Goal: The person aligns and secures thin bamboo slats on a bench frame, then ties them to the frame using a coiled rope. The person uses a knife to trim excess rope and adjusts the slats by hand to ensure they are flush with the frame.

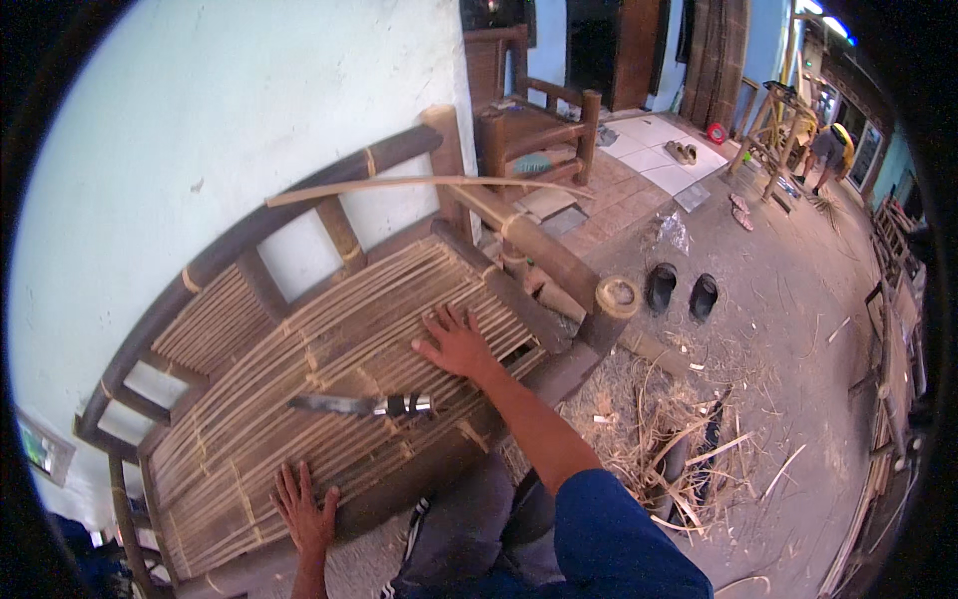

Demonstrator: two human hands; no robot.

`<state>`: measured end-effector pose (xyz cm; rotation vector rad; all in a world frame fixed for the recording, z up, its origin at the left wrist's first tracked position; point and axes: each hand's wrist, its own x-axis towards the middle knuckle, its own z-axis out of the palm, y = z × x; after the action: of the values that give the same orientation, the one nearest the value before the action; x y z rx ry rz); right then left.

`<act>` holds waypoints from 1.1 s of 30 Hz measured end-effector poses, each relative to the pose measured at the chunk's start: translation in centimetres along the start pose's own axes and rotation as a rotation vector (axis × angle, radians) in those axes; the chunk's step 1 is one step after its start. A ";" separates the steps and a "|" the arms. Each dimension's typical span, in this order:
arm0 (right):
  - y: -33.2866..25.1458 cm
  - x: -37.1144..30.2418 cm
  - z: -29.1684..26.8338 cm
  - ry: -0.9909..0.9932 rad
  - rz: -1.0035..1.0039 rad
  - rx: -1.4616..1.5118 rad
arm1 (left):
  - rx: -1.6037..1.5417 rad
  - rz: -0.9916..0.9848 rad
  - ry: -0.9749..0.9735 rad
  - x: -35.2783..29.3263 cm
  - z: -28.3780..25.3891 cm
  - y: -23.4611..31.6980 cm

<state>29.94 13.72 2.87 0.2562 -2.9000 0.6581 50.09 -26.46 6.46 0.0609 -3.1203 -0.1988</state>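
Your left hand [305, 511] and right hand [459, 345] lie palm-down on the long, slatted brown bamboo counter [215, 469] with a curved backrest [257, 224]; each grip is spread wide, holding nothing. Between them lies a dark-bladed knife with a silver-and-black handle [349, 405]. Pale shavings [681, 451] litter the grey floor [778, 399] on your right.
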 end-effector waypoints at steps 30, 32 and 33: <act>0.2 -2.6 -0.7 -0.005 -0.173 -0.031 | 0.050 -0.066 0.021 -0.2 0.8 0.9; 0.4 -2.5 -0.6 -0.008 -0.172 -0.048 | 0.023 -0.069 0.029 -0.2 0.9 0.8; 0.4 -2.4 -0.5 0.000 -0.194 -0.034 | 0.028 -0.069 0.035 -0.2 1.0 0.8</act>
<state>32.25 14.62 2.72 0.5239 -2.8347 0.5750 50.20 -25.53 5.57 0.1699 -3.0892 -0.1535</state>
